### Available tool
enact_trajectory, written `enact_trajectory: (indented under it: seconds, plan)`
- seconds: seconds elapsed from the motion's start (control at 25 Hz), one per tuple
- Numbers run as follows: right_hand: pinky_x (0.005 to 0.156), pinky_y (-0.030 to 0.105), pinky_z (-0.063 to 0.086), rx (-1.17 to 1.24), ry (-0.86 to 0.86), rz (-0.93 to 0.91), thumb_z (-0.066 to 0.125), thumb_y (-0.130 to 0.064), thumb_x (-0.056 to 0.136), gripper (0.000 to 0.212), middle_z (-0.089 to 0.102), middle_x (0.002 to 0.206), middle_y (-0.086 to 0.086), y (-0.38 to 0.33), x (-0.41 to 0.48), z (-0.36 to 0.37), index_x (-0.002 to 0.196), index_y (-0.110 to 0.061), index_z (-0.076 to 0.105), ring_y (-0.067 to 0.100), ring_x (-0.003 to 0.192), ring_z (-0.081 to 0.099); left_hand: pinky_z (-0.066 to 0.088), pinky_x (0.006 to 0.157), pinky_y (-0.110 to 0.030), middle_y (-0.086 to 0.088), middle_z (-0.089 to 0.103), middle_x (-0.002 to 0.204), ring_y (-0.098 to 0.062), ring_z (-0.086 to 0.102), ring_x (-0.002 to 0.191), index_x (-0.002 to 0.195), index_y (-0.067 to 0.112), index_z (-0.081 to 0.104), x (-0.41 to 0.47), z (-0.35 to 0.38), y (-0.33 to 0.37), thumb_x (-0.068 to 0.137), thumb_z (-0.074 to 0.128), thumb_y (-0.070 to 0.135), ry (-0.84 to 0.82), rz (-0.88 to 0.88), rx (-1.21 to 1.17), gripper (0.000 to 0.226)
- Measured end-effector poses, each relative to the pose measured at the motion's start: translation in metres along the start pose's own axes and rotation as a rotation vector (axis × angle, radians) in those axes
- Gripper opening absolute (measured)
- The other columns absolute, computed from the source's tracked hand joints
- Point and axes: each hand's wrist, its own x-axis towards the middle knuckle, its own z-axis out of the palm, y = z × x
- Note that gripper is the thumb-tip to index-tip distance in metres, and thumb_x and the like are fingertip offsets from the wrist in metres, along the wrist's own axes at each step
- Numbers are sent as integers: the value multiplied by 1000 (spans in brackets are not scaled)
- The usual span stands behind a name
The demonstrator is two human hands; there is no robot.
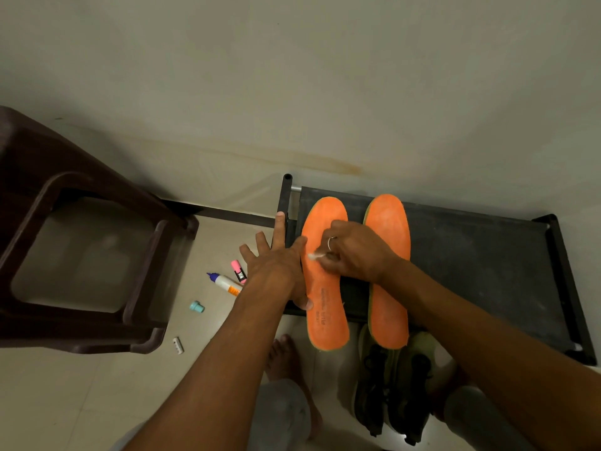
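Two orange insoles lie side by side on a low black rack (481, 255). My left hand (276, 265) lies flat with fingers spread, its thumb side pressing the left insole (325, 307) at its left edge. My right hand (354, 252) hovers over the middle of that insole and pinches a small white wad (313, 256) against the orange surface; a ring shows on one finger. The right insole (388, 297) lies untouched beside it, partly under my right wrist.
A dark brown plastic stool (84, 242) stands at the left. On the floor tiles lie a glue bottle (224, 283), a pink highlighter (239, 271), a teal cap (197, 306) and a small white piece (178, 345). Dark shoes (393, 385) and my bare foot (281, 356) are below the rack.
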Motion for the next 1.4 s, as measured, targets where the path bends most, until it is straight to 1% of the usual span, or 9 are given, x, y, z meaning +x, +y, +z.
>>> enact_trajectory:
  seconds: [0.16,0.28,0.48,0.6,0.76,0.92,1.08,1.16,1.4]
  plan:
    - [64,36,39,-224,151,199,59,-32,96,32,69,88,7,22,34,-12,84,-7,74,24,81,56,0,116,-68,-4,-50,149,-44,-17,149,157,41,-6,0,1,-2,59,92,49,10,5,-8,138]
    - [68,37,41,-166,145,338,51,-32,97,32,68,92,5,22,41,-14,92,-11,74,21,87,53,0,116,-69,-4,-51,149,-44,-17,149,157,41,-7,0,1,-2,59,92,50,1,6,-8,139]
    - [57,32,39,141,81,103,62,-32,91,27,61,73,-4,-11,3,-1,70,-17,68,16,73,51,0,116,-68,-5,-51,149,-44,-17,148,157,41,-6,-2,-1,0,61,90,51,4,0,-1,136]
    - [59,36,41,12,70,33,65,-31,92,29,64,77,0,2,10,-2,71,-11,67,19,75,52,0,116,-68,-5,-51,148,-44,-17,148,157,42,-7,-2,-2,1,62,91,49,-4,-4,-9,136]
    - [67,36,39,-203,143,188,55,-33,96,32,68,91,4,23,46,-10,91,-9,76,21,83,55,0,116,-68,-4,-51,149,-44,-16,149,157,42,-6,-1,-1,-1,60,91,50,0,-2,-3,138]
    - [64,34,42,-87,189,305,53,-38,98,33,68,88,1,15,48,-14,97,-15,77,17,82,52,0,116,-69,-4,-51,149,-45,-16,148,157,41,-7,-2,-1,-1,59,92,50,-10,2,-4,139]
    - [59,34,45,153,116,113,67,-30,88,17,65,79,-5,-3,11,-4,80,-17,74,12,74,50,-1,116,-68,-5,-51,148,-44,-18,148,157,41,-9,-3,-3,0,62,91,49,-9,-2,-15,137]
    - [61,35,43,68,87,82,65,-30,90,21,66,83,-1,-1,13,0,79,-13,72,17,75,52,-1,117,-68,-6,-51,149,-44,-18,148,157,41,-9,-5,-4,1,64,90,48,-11,-2,-18,136]
    - [68,35,40,-151,143,273,50,-40,99,36,68,94,2,19,60,-13,102,-16,76,20,86,53,0,117,-68,-5,-48,151,-44,-16,149,157,39,-7,-9,-7,-1,64,90,46,-17,-4,-10,135]
